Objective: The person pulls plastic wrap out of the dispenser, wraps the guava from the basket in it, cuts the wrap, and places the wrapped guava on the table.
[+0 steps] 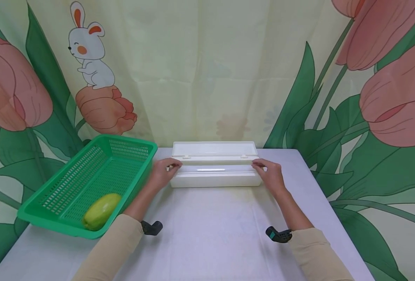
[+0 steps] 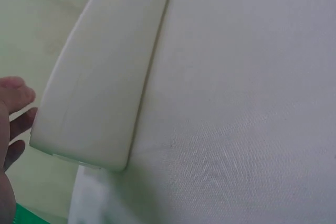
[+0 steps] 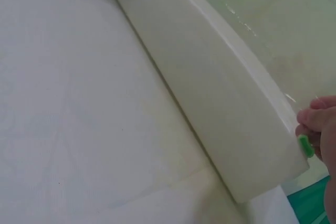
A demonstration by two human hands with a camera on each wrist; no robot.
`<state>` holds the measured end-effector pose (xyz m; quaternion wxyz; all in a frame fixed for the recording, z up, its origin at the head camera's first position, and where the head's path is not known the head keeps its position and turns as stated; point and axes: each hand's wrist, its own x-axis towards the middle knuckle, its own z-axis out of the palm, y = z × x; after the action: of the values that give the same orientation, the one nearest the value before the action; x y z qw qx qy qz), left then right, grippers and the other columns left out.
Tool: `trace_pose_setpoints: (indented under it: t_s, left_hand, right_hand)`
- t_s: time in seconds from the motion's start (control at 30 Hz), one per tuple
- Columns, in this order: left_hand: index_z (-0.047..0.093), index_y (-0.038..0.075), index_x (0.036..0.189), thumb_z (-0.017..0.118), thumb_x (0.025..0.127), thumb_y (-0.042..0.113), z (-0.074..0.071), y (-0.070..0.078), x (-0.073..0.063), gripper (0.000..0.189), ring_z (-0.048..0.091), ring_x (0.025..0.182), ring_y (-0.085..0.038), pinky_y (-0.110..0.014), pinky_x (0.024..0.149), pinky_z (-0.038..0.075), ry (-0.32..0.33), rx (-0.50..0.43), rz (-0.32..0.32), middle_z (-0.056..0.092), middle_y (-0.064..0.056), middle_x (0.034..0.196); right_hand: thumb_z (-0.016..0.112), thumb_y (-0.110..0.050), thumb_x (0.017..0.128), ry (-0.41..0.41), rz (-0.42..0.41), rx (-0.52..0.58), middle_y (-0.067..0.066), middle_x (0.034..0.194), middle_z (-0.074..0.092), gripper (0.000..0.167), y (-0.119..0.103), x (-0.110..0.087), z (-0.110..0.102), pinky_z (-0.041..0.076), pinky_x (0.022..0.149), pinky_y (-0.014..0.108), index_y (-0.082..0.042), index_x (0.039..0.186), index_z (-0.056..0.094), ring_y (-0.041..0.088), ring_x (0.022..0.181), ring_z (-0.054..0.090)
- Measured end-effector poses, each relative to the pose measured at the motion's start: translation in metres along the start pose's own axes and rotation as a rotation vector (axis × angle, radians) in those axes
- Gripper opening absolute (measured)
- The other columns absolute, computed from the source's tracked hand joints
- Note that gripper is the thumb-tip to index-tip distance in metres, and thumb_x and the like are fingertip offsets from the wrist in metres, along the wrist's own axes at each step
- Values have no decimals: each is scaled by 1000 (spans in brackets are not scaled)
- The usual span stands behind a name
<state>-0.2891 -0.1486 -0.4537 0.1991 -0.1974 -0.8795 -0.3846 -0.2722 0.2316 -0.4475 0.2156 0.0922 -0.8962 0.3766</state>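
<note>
A long white cling film dispenser (image 1: pixel 216 180) stands at the back of the table, its lid (image 1: pixel 213 149) tipped up and back. Inside lies a shiny roll of cling film (image 1: pixel 207 169). At the dispenser's left end, my left hand (image 1: pixel 161 171) has thumb and index finger together at the film's edge. My right hand (image 1: pixel 271 175) pinches the film's edge at the other end. In the right wrist view, clear film (image 3: pixel 242 22) glints above the box, and a small green tab (image 3: pixel 305 146) shows beside the right fingertips. The left wrist view shows mostly the box's front (image 2: pixel 100 77).
To the left, a green plastic basket (image 1: pixel 130 183) stands on the table, with a yellow-green papaya-like fruit (image 1: pixel 102 211) in its near corner. A white cloth (image 1: pixel 211 234) covers the table. Behind hangs a curtain (image 1: pixel 207 70) printed with tulips and a rabbit.
</note>
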Motion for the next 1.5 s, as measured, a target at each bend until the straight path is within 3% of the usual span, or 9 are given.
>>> trace_pose_setpoints:
  t_s: [0.23,0.4,0.57,0.77,1.07,1.5]
  left_hand:
    - [76,4,93,73,82,2,-2,2,-2,11,70,81,-23,-38,72,59,59,-32,32,75,-11,90]
    - [77,3,93,75,81,3,-3,2,-2,12,71,78,-24,-33,70,58,118,-53,44,76,-12,87]
    - [78,3,92,76,80,4,-4,1,-2,12,71,76,-24,-29,68,56,158,-67,44,76,-11,85]
    - [77,3,92,77,80,4,-5,0,-2,13,72,80,-25,-40,71,57,155,-81,50,76,-11,87]
    - [77,4,91,76,82,8,-9,5,-2,10,73,74,-24,-7,64,48,131,-137,9,76,-11,82]
    - [77,6,93,75,83,12,-16,12,0,12,72,77,-22,-9,67,48,105,-132,-45,76,-9,84]
  right_hand:
    - [69,-6,87,5,20,22,14,99,75,15,0,-1,-4,55,89,44,-5,102,75,28,94,70]
    - [69,-8,88,-15,43,7,14,102,74,18,1,-1,-6,55,89,45,-6,106,74,28,95,69]
    - [70,-6,86,-12,1,12,14,105,74,18,2,1,-8,52,94,45,-4,103,75,30,103,68]
    - [69,-10,88,-34,29,-11,16,105,73,18,-1,-1,-12,53,93,47,-4,105,74,32,105,68]
    - [71,-11,86,-9,-3,39,15,97,75,16,-2,-1,-16,54,89,44,-3,100,75,28,97,71]
    - [68,-11,89,-67,33,26,16,105,73,19,-5,1,-27,53,93,48,-4,105,74,32,106,68]
